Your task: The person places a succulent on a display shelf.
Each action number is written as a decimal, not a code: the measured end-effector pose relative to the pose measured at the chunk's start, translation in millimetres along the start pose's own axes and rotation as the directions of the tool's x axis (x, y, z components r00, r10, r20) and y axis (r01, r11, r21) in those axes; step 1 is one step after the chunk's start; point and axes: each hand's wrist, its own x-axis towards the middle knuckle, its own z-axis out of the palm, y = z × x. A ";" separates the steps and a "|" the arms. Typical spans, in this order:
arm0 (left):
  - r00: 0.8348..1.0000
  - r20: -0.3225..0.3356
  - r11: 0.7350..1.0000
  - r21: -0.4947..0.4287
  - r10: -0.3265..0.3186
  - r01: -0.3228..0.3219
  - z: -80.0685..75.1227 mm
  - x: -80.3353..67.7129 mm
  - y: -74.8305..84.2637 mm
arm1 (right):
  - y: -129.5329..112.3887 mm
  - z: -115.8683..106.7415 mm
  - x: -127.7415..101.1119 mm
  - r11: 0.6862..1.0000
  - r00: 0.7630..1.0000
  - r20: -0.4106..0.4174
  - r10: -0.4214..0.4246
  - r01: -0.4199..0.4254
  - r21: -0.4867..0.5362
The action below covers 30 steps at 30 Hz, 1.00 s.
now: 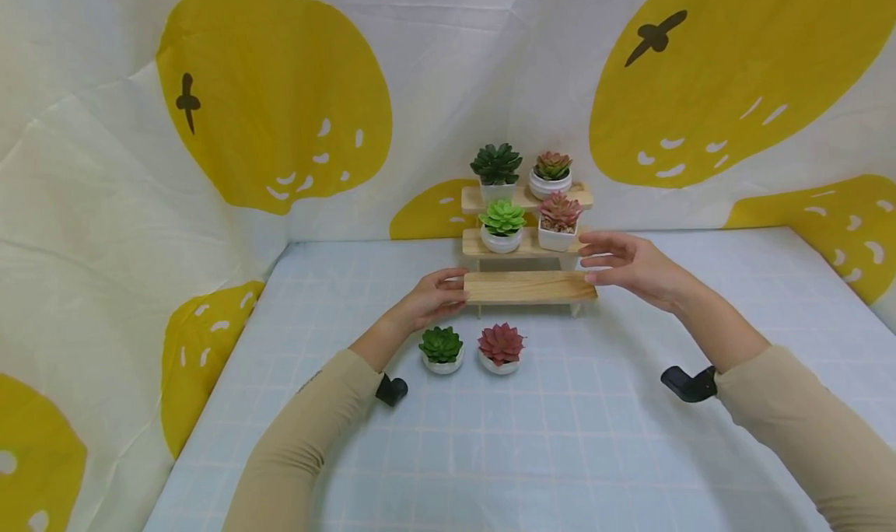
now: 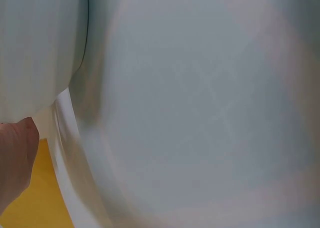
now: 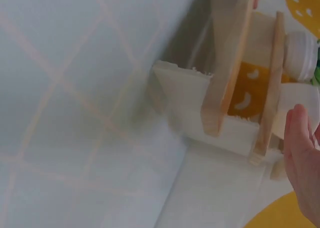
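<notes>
A three-tier wooden stand (image 1: 526, 243) stands at the back of the table. Its bare lowest shelf (image 1: 528, 287) lies between my hands. My left hand (image 1: 437, 295) touches that shelf's left end with its fingertips. My right hand (image 1: 630, 264) is at the right end with fingers stretched out and the thumb against the board. The middle tier holds a light green succulent (image 1: 502, 218) and a pink one (image 1: 559, 211); the top tier holds a dark green one (image 1: 496, 164) and a reddish one (image 1: 552, 166). The right wrist view shows the stand's shelves (image 3: 230, 62) edge-on and my fingers (image 3: 302, 158).
In front of the stand, a green succulent (image 1: 441, 345) and a red succulent (image 1: 501, 344) in white pots sit on the checked tablecloth (image 1: 560, 439). A cloth with yellow fruit shapes (image 1: 280, 96) hangs behind and to the left. The left wrist view is a blur of tablecloth (image 2: 200, 112).
</notes>
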 end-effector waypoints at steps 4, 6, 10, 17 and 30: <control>1.000 -0.004 1.000 0.003 0.002 -0.002 0.0 0.6 -0.4 | 2.9 3.9 -1.6 1.000 1.000 0.011 -0.003 0.003 -0.001; 1.000 -0.005 1.000 0.005 0.002 -0.002 0.0 0.7 -0.5 | 4.2 6.6 -2.7 1.000 1.000 0.020 -0.006 0.006 0.001; 1.000 -0.003 1.000 0.006 0.001 -0.001 0.0 0.5 -0.3 | 8.1 12.8 -3.5 1.000 0.999 0.043 -0.013 0.013 0.004; 1.000 -0.008 1.000 0.000 -0.002 0.002 0.7 -0.4 0.6 | 16.4 22.8 -3.6 1.000 0.998 0.065 -0.003 0.004 -0.007; 1.000 0.000 1.000 -0.012 0.000 0.000 0.4 -0.4 -0.1 | 26.8 43.7 -2.5 1.000 0.991 0.131 -0.009 0.009 0.000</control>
